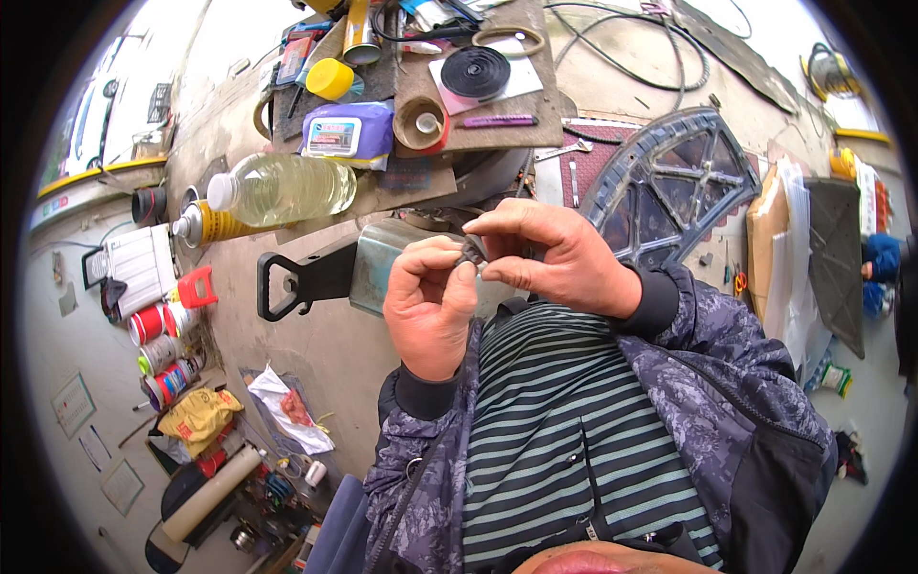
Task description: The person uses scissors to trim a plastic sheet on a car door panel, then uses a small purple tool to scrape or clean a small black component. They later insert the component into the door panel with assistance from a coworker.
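Observation:
A small dark piece (472,253), too small to name, sits between the fingertips of both hands in front of my chest. My left hand (430,301) pinches it from the left with thumb and forefinger. From the other side, my right hand (566,256) has its thumb and fingers closed around the same piece, with the fingers partly curled over it. Behind the left hand is a grey-green metal block with a black handle (304,287). Beyond the hands stands a cluttered workbench (521,129).
On the bench lie a black tape roll (476,74), a purple wipes pack (349,134) and a purple utility knife (497,121). A clear bottle (292,187) and a yellow spray can (215,225) lie at its left. A dark ribbed panel (669,187) leans at right.

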The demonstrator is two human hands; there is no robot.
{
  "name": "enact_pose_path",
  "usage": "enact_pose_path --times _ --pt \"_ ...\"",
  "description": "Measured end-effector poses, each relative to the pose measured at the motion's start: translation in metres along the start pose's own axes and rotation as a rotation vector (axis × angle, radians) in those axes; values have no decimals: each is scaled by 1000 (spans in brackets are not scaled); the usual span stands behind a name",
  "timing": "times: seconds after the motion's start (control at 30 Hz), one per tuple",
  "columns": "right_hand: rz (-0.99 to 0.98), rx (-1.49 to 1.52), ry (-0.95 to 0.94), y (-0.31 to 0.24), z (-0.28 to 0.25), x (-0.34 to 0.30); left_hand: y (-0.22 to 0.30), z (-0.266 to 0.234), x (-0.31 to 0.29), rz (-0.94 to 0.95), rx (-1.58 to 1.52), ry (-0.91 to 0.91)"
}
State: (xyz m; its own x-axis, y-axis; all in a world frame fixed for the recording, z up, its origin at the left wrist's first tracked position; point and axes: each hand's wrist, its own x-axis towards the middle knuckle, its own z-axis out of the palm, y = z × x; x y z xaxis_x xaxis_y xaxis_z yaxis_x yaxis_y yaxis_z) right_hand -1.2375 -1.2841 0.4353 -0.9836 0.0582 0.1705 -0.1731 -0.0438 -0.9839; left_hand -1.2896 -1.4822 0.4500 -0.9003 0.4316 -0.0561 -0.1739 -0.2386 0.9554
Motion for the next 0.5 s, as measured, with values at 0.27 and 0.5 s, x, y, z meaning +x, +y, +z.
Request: enact_pose_path --times 0.27,0.5 --pt "158 79 83 -26 51 -80 22 -29 -55 -3 250 -283" --pt "99 -239 229 -52 141 -203 38 -67 -158 -78 524 -530"
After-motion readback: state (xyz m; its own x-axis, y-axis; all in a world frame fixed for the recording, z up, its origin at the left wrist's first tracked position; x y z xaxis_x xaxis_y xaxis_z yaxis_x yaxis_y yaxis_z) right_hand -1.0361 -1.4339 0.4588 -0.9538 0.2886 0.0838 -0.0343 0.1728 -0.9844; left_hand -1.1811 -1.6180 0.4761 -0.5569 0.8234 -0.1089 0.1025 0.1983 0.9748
